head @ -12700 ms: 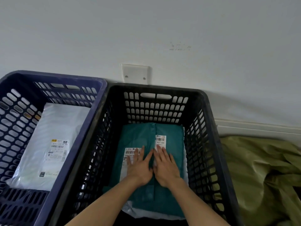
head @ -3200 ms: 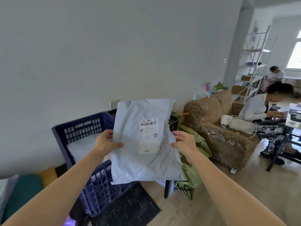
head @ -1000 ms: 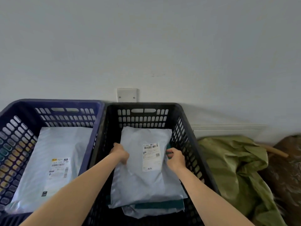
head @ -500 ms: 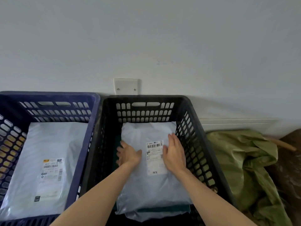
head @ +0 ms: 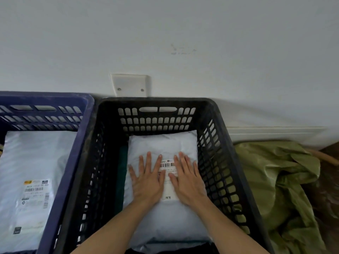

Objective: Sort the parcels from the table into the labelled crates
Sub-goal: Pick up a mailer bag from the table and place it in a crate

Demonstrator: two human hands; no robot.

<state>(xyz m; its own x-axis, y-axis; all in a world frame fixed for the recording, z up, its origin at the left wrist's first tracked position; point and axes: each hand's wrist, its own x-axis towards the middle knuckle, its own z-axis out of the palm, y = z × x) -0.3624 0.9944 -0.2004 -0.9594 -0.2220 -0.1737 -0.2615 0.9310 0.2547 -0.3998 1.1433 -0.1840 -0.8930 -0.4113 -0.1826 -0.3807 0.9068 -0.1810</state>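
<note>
While both palms lie flat on it, the grey parcel (head: 163, 143) sits inside the black crate (head: 156, 102), on top of a teal parcel (head: 122, 171) whose edge shows along its left side. The left hand (head: 147, 182) and right hand (head: 189, 182) press down side by side, fingers straight and spread, none curled round the bag; its white label (head: 167, 165) shows in the gap between them. Just beside, to the left, stands the blue crate (head: 80, 129), with a second parcel (head: 36, 158) lying label-up in it. An olive sack (head: 275, 180) lies crumpled right of the black crate
</note>
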